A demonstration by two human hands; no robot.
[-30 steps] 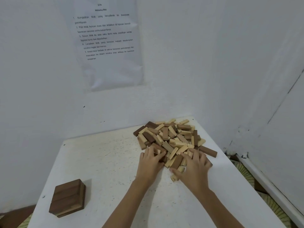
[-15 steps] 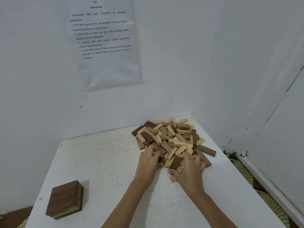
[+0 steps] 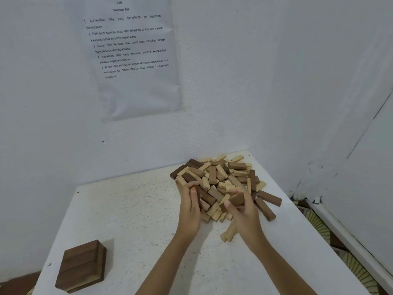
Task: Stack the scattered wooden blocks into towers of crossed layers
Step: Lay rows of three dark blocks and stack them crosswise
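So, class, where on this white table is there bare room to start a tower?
Free: the white table's left-centre, between the low dark wooden stack, the wall and the left hand. Crowded: the far right corner, under the heap of pale and dark wooden blocks.

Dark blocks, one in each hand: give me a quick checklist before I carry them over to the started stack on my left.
1. Grip of left hand on first dark block: ok.
2. Grip of right hand on second dark block: ok.
3. Both held blocks lifted free of the pile: cannot tell.
4. Bare table between pile and started stack: ok.
5. Top of started stack free of loose blocks: ok.
6. Stray light blocks out of the right wrist's way: cannot tell.
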